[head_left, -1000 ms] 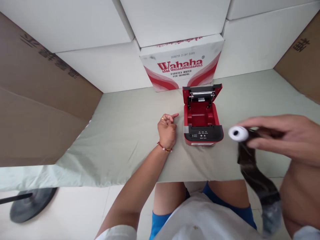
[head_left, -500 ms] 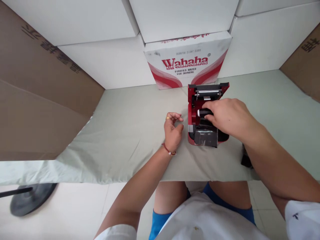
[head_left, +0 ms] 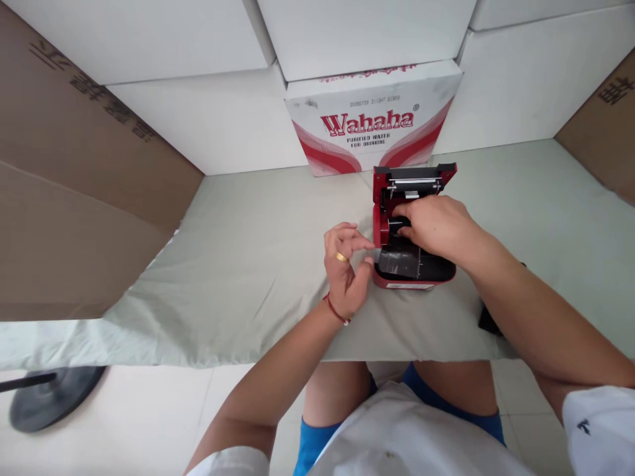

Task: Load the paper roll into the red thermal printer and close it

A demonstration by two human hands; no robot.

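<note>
A red and black label printer (head_left: 378,228) sits on the cloth-covered table with its lid (head_left: 415,173) raised. Inside its body, my right hand (head_left: 436,225) grips a black ribbon roll (head_left: 397,225) between thumb and fingers, at the left holder. Dark, shiny film (head_left: 403,262) hangs from the roll over the front of the compartment. My left hand (head_left: 344,264) is at the printer's left side, its fingertips at the red edge and the thumb apart from the fingers. The right part of the roll is hidden behind my right hand.
A Wahaha water carton (head_left: 370,125) stands behind the printer, against stacked white boxes (head_left: 213,125). Brown cartons (head_left: 84,198) flank the table. A black object (head_left: 489,320) lies partly under my right forearm. The table's front edge runs just before my legs.
My right hand has moved the roll left, into the printer's left holder, and the film has shifted with it. My left hand has come right to the printer's side, fingers stretching out.
</note>
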